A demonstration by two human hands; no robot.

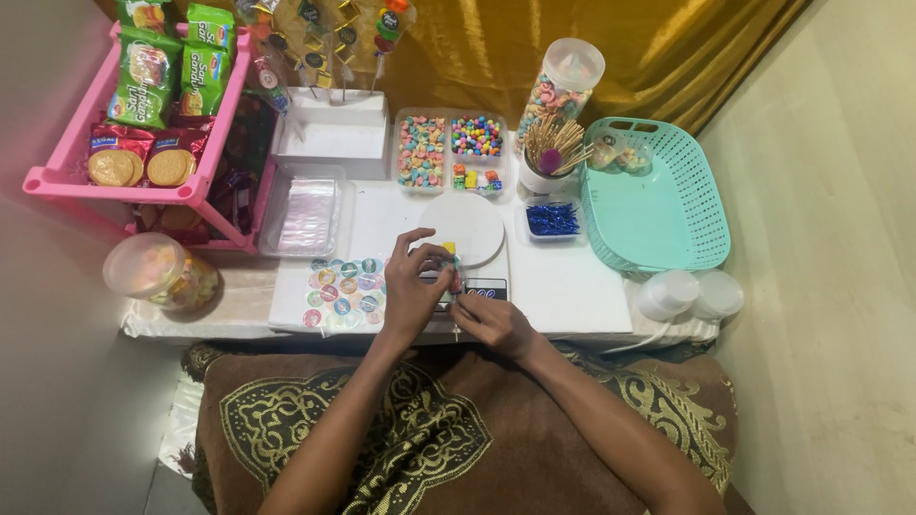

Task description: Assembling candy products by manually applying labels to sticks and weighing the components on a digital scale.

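Your left hand (412,286) pinches a thin wooden skewer threaded with small yellow and green candies (452,259), upright-tilted, just in front of the round white scale plate (465,227). Your right hand (489,321) grips the skewer's lower end above the white worktop (572,286).

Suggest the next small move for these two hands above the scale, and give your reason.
Probably slide another candy down the skewer. The left hand pinches colourful pieces near its top while the right hand steadies the lower end, and the candy tray sits just behind.
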